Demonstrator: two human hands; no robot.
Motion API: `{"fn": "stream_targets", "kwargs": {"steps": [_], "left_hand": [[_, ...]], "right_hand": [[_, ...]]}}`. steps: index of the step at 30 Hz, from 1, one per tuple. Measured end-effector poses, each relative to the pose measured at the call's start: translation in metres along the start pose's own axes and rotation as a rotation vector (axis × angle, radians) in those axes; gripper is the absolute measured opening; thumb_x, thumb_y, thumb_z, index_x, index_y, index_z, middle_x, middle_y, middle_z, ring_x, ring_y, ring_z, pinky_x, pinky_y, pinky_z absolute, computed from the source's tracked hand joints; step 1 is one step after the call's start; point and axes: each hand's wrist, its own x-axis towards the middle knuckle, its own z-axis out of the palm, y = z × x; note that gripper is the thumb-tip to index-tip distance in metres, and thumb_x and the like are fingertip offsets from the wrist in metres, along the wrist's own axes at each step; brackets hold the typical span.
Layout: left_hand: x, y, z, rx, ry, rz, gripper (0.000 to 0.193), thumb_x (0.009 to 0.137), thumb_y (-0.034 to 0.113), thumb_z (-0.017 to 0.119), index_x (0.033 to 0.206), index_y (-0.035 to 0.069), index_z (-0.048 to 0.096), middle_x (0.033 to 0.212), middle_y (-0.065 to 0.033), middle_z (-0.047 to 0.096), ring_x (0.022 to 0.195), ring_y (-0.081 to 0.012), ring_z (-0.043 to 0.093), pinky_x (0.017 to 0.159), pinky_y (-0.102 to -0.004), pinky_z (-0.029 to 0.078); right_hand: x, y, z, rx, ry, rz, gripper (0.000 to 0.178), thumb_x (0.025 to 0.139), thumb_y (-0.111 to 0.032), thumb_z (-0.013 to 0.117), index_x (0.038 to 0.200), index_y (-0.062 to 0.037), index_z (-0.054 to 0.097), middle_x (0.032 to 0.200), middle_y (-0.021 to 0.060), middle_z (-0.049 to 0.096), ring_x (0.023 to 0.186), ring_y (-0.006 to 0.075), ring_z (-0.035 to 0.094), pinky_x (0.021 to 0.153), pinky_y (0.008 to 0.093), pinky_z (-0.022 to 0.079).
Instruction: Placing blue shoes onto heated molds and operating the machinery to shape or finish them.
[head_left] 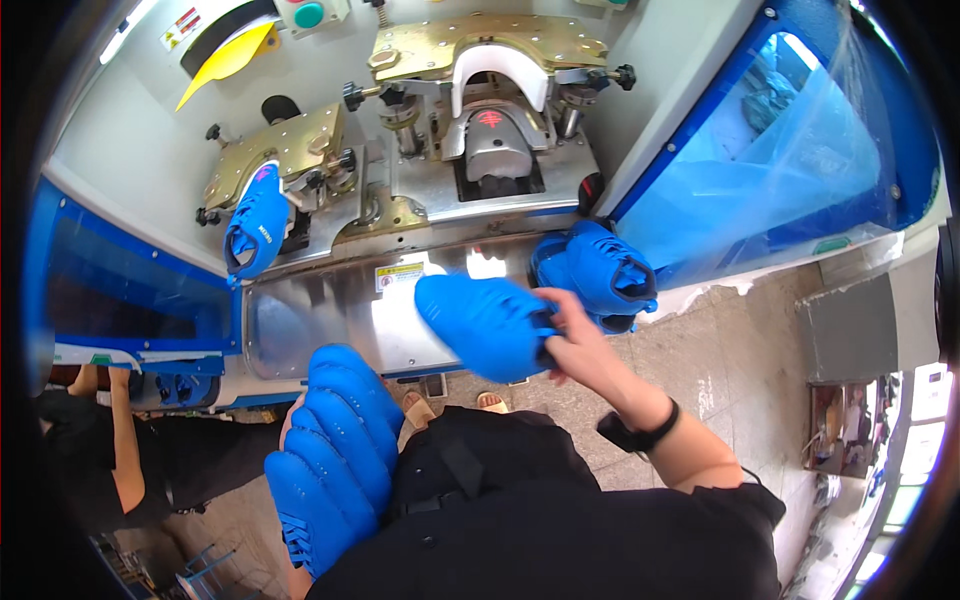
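Observation:
My right hand [585,345] grips a blue shoe upper [485,320] by its heel opening, its toe pointing left above the metal ledge [300,325]. Along my left forearm leans a stack of several blue shoe uppers [335,450], overlapping one another. Of my left hand [293,415] only a sliver shows at the stack's outer side; it supports the stack, and most of its fingers are hidden. Beyond the ledge, another blue shoe upper [257,222] sits on the machine's left station. At the right station, a bare metal form [498,150] lies below a white curved pad [500,70].
More blue shoe uppers [600,270] are piled at the ledge's right end. Brass-coloured plates [480,35] and black knobs [625,77] jut from the machine. Clear plastic film [780,170] covers the blue side panel. At far left is a co-worker's arm [125,450].

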Motion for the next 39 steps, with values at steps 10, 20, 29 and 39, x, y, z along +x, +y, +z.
{"fn": "stream_targets", "kwargs": {"steps": [10, 20, 29, 39], "left_hand": [[0.046, -0.010, -0.003, 0.215, 0.277, 0.081, 0.031, 0.088, -0.009, 0.048, 0.074, 0.019, 0.049, 0.068, 0.0057, 0.040, 0.056, -0.0027, 0.040, 0.049, -0.0212, 0.034], [0.104, -0.001, -0.003, 0.298, 0.392, 0.109, 0.031, 0.085, -0.011, 0.049, 0.072, 0.017, 0.046, 0.067, 0.0052, 0.038, 0.055, -0.0025, 0.038, 0.046, -0.0207, 0.031], [0.139, 0.001, 0.001, 0.293, 0.431, 0.093, 0.029, 0.085, -0.009, 0.051, 0.075, 0.017, 0.051, 0.067, 0.0053, 0.039, 0.056, -0.0026, 0.039, 0.047, -0.0211, 0.032], [0.160, 0.012, 0.000, 0.269, 0.417, 0.028, 0.028, 0.086, -0.008, 0.051, 0.074, 0.018, 0.051, 0.066, 0.0057, 0.038, 0.056, -0.0023, 0.040, 0.048, -0.0205, 0.033]], "right_hand": [[-0.056, -0.002, -0.095, -0.107, 0.543, 0.183, 0.061, 0.085, -0.017, 0.052, 0.139, 0.0048, 0.034, 0.089, 0.0224, 0.065, 0.053, 0.0214, 0.066, 0.046, 0.0327, 0.054], [-0.084, -0.017, -0.119, 0.018, 0.498, 0.174, 0.057, 0.082, -0.009, 0.047, 0.137, 0.0052, 0.039, 0.084, 0.0180, 0.063, 0.050, 0.0218, 0.063, 0.047, 0.0334, 0.052], [-0.022, 0.028, -0.088, -0.642, 0.603, 0.260, 0.058, 0.083, -0.019, 0.051, 0.127, 0.0161, 0.038, 0.083, 0.0334, 0.065, 0.078, 0.0482, 0.066, 0.074, 0.0563, 0.052], [-0.040, 0.029, -0.072, -0.591, 0.340, 0.094, 0.095, 0.083, -0.054, 0.067, 0.138, 0.0158, 0.032, 0.127, 0.0348, 0.051, 0.108, 0.0426, 0.062, 0.092, 0.0451, 0.051]]}}
